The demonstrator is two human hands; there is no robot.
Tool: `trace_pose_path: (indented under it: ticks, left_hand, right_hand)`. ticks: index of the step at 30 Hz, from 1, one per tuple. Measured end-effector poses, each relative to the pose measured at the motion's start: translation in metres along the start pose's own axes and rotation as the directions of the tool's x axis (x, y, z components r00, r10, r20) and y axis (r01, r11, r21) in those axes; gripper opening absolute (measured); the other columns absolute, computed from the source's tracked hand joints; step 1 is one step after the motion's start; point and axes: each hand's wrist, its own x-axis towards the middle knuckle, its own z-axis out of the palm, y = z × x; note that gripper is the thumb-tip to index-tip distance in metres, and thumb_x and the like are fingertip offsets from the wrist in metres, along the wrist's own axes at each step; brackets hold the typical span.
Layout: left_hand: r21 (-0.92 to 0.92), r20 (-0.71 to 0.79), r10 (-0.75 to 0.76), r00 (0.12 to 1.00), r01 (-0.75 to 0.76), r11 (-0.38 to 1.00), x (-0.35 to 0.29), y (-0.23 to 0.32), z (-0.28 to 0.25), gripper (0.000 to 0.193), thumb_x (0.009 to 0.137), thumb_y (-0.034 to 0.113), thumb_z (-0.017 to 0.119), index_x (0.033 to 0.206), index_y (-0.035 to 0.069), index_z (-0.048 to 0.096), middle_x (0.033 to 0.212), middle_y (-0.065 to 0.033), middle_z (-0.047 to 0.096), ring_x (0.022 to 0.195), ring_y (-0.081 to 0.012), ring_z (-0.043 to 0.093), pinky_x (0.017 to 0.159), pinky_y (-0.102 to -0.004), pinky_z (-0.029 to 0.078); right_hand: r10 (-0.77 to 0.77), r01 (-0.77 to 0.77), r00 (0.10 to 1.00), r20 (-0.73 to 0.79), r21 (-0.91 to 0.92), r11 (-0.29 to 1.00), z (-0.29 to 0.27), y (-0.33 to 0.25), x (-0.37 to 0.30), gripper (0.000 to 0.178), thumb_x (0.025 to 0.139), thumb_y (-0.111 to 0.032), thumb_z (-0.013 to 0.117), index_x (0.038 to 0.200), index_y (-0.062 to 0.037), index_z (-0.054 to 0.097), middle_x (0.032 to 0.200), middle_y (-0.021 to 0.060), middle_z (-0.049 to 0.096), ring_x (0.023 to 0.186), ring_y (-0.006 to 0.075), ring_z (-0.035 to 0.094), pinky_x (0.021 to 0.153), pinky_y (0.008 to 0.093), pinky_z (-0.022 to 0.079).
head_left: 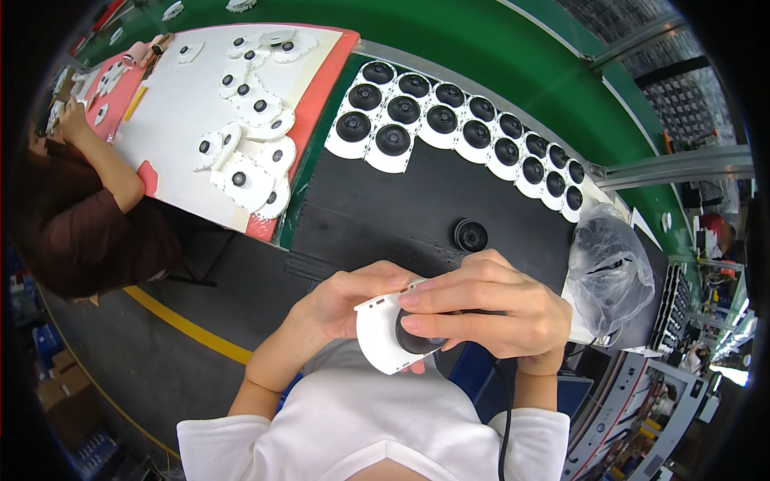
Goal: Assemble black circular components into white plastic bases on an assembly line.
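Observation:
Close to my body I hold a white plastic housing (380,337) with rounded edges and small slots. My left hand (350,301) grips it from the left and beneath, its thumb near the upper edge. Over a round black part (413,340) on the housing, the fingers of my right hand (497,309) are pressed, covering much of it. A loose black ring-shaped part (471,235) lies on the dark mat (377,204) just beyond my right hand.
Rows of white housings with black round parts (393,139) line the mat's far side. More white housings (241,178) lie on the white table at left, where a co-worker's arm (108,160) reaches. A clear plastic bag (609,272) sits at right.

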Motion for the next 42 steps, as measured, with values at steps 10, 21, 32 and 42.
trace_pose_path:
  ticks: [10,21,32,42]
  left_hand:
    - [0.545,-0.174,0.427,0.887,-0.274,0.792,-0.003,0.001,0.02,0.058,0.086,0.023,0.069,0.131,-0.009,0.05,0.117,-0.0178,0.064,0.107,-0.0214,0.065,0.094,-0.0331,0.052]
    - [0.821,-0.17,0.602,0.78,-0.226,0.524,0.005,0.0,0.024,0.068,0.081,0.023,0.073,0.135,-0.009,0.048,0.131,-0.0258,0.058,0.125,-0.0319,0.057,0.107,-0.0443,0.044]
    - [0.693,-0.195,0.581,0.79,-0.308,0.651,0.003,0.001,0.013,0.053,0.084,-0.001,0.07,0.132,-0.01,0.05,0.139,-0.0218,0.05,0.127,-0.0251,0.053,0.108,-0.0414,0.042]
    - [0.676,-0.208,0.571,0.795,-0.305,0.671,0.004,-0.001,0.007,0.05,0.088,0.001,0.066,0.134,-0.008,0.049,0.137,-0.0201,0.052,0.124,-0.0233,0.054,0.105,-0.0391,0.045]
  right_hand:
    - [0.066,-0.135,0.959,-0.274,-0.24,0.961,0.016,-0.005,0.009,0.047,0.067,-0.021,0.081,0.107,0.0013,0.069,0.103,0.0122,0.065,0.086,0.0259,0.062,0.073,0.0326,0.048]
    - [0.348,-0.411,0.877,-0.331,-0.141,0.901,0.015,0.002,-0.002,0.037,0.074,-0.035,0.079,0.092,-0.0045,0.068,0.069,0.0051,0.054,0.059,0.0199,0.055,0.053,0.0326,0.042]
    - [0.34,-0.409,0.907,-0.248,-0.338,0.848,0.013,0.02,-0.023,0.037,0.075,-0.027,0.078,0.104,-0.006,0.069,0.082,0.0064,0.06,0.064,0.0205,0.06,0.054,0.0348,0.047]
    - [0.361,-0.421,0.902,-0.235,-0.307,0.853,0.012,0.025,-0.012,0.055,0.07,-0.035,0.08,0.116,-0.008,0.066,0.099,0.0071,0.063,0.075,0.0231,0.061,0.06,0.0334,0.05]
